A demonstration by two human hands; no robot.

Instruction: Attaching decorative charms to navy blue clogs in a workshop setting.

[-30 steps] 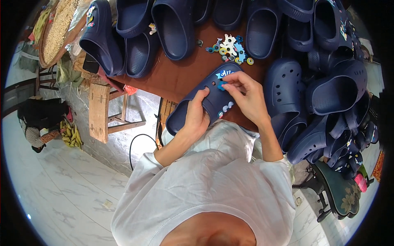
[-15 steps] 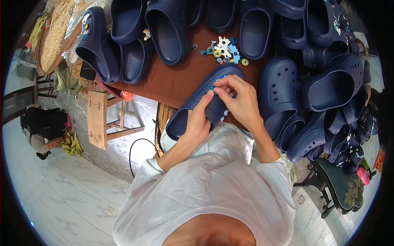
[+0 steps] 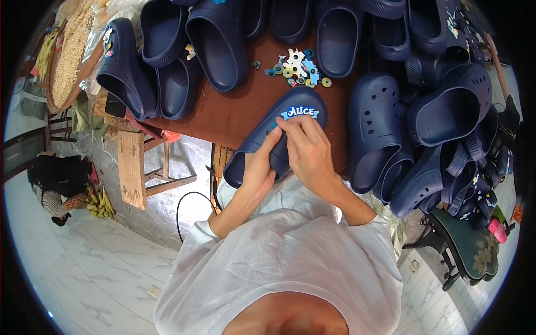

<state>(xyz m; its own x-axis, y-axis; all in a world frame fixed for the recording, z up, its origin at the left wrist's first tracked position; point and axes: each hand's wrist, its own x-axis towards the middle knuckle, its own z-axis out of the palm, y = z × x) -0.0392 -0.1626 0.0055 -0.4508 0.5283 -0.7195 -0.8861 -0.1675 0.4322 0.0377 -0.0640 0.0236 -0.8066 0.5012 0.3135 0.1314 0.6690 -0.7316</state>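
Observation:
A navy clog (image 3: pixel 303 96) lies tilted at the table's near edge, toe pointing away and to the right. My left hand (image 3: pixel 259 167) is wrapped round its side, with the thumb up on the top. The fingertips of my right hand (image 3: pixel 307 148) are pinched over the clog's upper, beside my left thumb, on a small blue shoe charm (image 3: pixel 274 125) that is mostly covered. A blue banner-shaped charm (image 3: pixel 301 113) with white lettering sits across the toe. Just beyond the toe lies a loose pile of colourful charms (image 3: pixel 301 68).
Several navy clogs stand along the far side of the brown table (image 3: pixel 223 120), and more are heaped at the right (image 3: pixel 375 123). A wooden stool (image 3: pixel 132 167) stands at the left, near a basket of pale kernels (image 3: pixel 70 67). Further left, a person (image 3: pixel 61 178) bends by yellow produce.
My right hand has shifted slightly down and left on the clog, uncovering the banner charm. The clog has moved slightly left, and the whole view has shifted a little.

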